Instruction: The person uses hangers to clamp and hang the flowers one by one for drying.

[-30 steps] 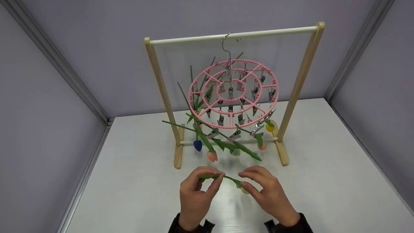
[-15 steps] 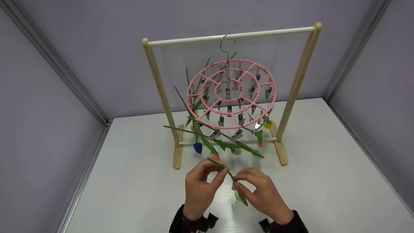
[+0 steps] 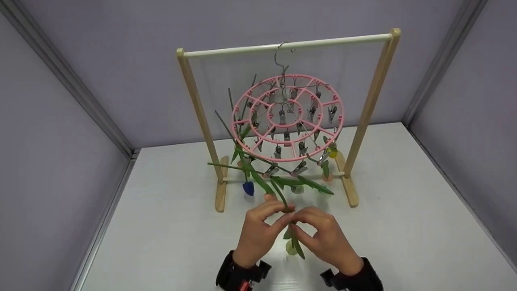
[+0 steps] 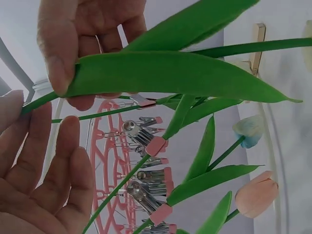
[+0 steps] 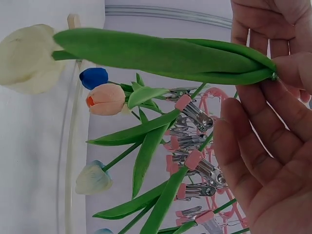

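A cream artificial tulip (image 3: pixel 291 247) is held between both hands in front of the rack, its bloom toward the person and its stem (image 3: pixel 279 193) pointing up to the hanger. My left hand (image 3: pixel 262 232) pinches the stem just above the leaves. Close beside it, my right hand (image 3: pixel 326 234) pinches the flower at the base of its leaves (image 5: pixel 156 58). A pink round clip hanger (image 3: pixel 288 158) hangs behind the hands. Around its rim, metal clips (image 4: pixel 141 139) grip several tulips, including a peach tulip (image 4: pixel 257 195) and a blue tulip (image 3: pixel 248 188).
The hanger's hook (image 3: pixel 278 56) sits on the white rod (image 3: pixel 335 42) of a wooden rack (image 3: pixel 371 101). Several unused clips (image 3: pixel 282 117) dangle inside the rings. A white tabletop (image 3: pixel 169 242) lies below, with grey-lilac walls (image 3: pixel 121 60) around it.
The cream tulip has swung from lying sideways to pointing at the hanger. My right hand has moved in and taken hold of it near the left hand. The hanger has turned slightly.
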Demonstrator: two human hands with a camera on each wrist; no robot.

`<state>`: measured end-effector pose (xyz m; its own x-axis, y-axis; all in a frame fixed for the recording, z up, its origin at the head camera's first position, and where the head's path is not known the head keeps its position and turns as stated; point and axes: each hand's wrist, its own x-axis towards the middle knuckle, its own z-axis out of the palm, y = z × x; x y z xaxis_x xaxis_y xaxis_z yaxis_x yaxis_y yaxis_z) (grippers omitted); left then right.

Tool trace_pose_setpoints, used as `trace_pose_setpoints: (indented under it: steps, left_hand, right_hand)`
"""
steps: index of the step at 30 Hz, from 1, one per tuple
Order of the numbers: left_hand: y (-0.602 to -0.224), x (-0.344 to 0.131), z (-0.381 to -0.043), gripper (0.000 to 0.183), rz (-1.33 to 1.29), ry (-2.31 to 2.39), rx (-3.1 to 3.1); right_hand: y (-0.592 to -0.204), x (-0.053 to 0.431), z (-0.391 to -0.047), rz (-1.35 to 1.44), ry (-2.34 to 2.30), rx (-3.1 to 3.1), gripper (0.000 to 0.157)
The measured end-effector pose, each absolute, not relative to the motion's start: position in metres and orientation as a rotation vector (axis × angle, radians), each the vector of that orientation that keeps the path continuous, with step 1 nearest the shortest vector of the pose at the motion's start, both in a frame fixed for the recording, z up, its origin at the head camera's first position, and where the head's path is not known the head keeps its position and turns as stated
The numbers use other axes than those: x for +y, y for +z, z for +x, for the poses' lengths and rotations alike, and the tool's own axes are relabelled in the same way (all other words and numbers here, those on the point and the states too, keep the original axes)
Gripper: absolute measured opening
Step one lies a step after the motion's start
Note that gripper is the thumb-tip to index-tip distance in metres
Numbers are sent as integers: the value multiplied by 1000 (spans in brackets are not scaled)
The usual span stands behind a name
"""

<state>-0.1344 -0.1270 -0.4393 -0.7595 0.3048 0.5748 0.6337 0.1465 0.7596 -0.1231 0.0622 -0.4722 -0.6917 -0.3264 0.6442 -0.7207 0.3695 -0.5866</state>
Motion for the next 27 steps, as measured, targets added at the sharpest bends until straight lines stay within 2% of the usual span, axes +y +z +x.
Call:
trace_pose_setpoints:
  steps: [6,12,17,22,27]
  left_hand:
    - [-441,-130,-136,16,-916,-1637,-2094]
    - [-440,-129,-135,13,-901,-1630,-2082]
    - [-439,-126,-135,14,-911,-1626,-2078]
    - [-438,-133,-136,15,-927,-1655,-2089]
    - [-441,-143,-137,15,-969,-1689,-2101]
  right_hand:
    - [-455,91,-145,849,1255,-2122,20]
    - [-410,134,-191,334,1222,-2026,11]
    - [-394,170,-245,27,1314,-2152,24]
    - [-388,176,-277,8,1426,-2325,36]
    - [-386,169,-290,33,1514,-2394,42]
